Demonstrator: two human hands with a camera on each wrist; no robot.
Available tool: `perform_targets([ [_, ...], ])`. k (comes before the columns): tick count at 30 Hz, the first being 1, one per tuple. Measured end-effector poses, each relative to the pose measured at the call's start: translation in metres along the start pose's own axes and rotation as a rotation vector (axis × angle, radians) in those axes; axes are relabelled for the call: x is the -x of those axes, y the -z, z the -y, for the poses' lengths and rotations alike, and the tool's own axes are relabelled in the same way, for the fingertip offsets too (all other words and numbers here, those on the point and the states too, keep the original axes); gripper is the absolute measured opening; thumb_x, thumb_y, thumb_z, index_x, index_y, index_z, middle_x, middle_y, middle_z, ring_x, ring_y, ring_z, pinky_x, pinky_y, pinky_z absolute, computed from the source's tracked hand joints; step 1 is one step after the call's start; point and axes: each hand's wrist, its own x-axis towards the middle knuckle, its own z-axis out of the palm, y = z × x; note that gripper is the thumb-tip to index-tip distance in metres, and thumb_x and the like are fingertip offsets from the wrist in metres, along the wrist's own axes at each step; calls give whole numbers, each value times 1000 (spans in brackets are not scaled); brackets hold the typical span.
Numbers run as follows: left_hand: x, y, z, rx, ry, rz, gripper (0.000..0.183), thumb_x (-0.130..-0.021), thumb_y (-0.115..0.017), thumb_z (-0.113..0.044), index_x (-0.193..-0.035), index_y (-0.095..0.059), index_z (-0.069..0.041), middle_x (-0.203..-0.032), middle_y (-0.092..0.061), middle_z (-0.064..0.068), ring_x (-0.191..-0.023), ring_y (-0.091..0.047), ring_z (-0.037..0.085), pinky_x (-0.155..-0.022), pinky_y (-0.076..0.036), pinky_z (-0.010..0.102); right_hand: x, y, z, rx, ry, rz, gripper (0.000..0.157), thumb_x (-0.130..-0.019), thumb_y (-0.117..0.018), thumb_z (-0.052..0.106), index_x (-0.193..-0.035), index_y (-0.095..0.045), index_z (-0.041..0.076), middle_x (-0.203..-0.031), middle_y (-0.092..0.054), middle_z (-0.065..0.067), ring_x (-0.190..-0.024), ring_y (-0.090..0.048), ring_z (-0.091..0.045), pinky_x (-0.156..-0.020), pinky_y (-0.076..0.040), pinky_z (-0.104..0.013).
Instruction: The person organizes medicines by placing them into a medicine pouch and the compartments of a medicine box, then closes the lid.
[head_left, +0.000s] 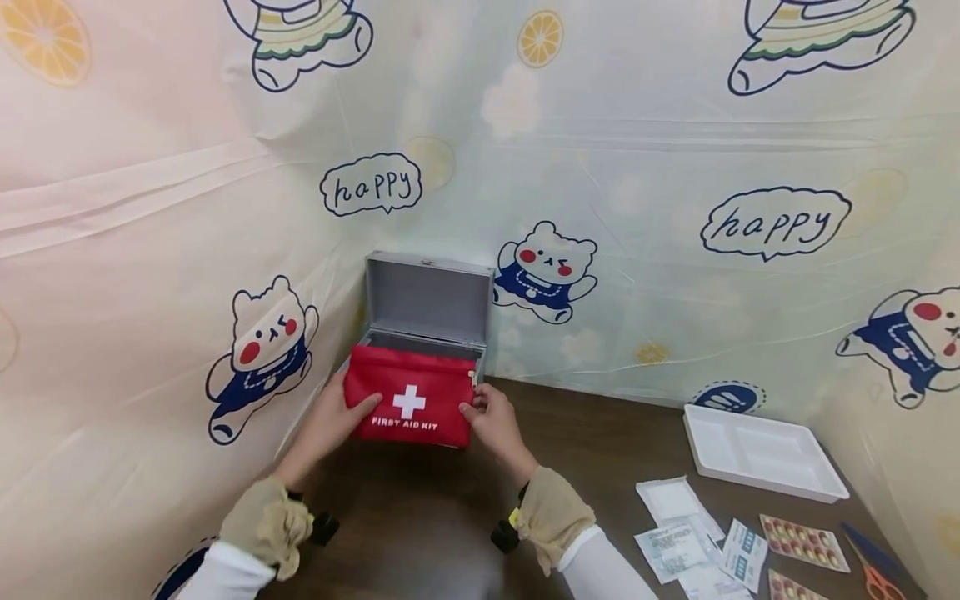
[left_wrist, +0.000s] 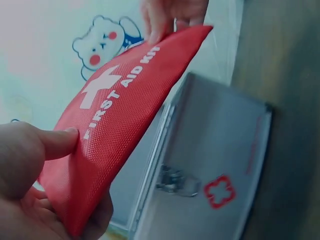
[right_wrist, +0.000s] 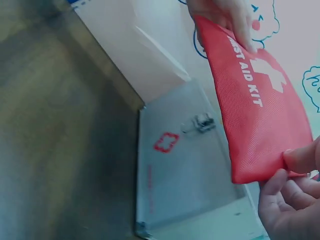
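A red zip pouch (head_left: pixel 442 396) with a white cross and the words FIRST AID KIT is held up between both hands. My left hand (head_left: pixel 327 421) grips its left end, thumb on the printed face. At the other end my right hand (head_left: pixel 495 421) pinches the lower right side near the zip pull. Just behind the pouch stands a silver metal case (head_left: pixel 427 296) with its lid raised; the pouch covers most of its opening in the head view. From the left wrist view, the case's front (left_wrist: pixel 215 155) shows a latch and a red cross outline.
To the right lies a white divided tray (head_left: pixel 765 454). In front of it are several flat packets (head_left: pixel 675 546), pill blister packs (head_left: pixel 804 542) and orange-handled scissors (head_left: pixel 873 575). A printed cloth wall (head_left: pixel 637 317) rises close behind the case and at the left.
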Motion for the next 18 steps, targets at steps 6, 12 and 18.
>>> perform_targets([
  [6, -53, 3, -6, -69, -43, 88, 67, -98, -61, -24, -147, -29, 9, -129, -57, 31, -109, -61, 40, -95, -54, 55, -29, 9, 9, 68, -26, 8, 34, -91, -67, 4, -122, -59, -5, -90, -72, -18, -74, -63, -16, -68, -55, -27],
  [12, -89, -3, -2, -174, -105, 123, 67, -98, -59, -23, -146, -29, 13, -122, -60, 32, -105, -62, 40, -94, -53, 55, -58, 10, 10, 95, -70, 9, 70, -87, -73, 5, -147, -38, 1, -99, -70, -17, -78, -65, -19, -77, -61, -36],
  [18, -109, -10, 7, -273, -67, 172, 92, -94, -60, -37, -153, -9, 11, -144, -37, 39, -131, -40, 50, -108, -41, 63, -78, 5, 10, 341, 37, 62, 65, -84, -73, 5, -143, -48, 3, -122, -66, -19, -102, -63, -29, -90, -57, -42],
])
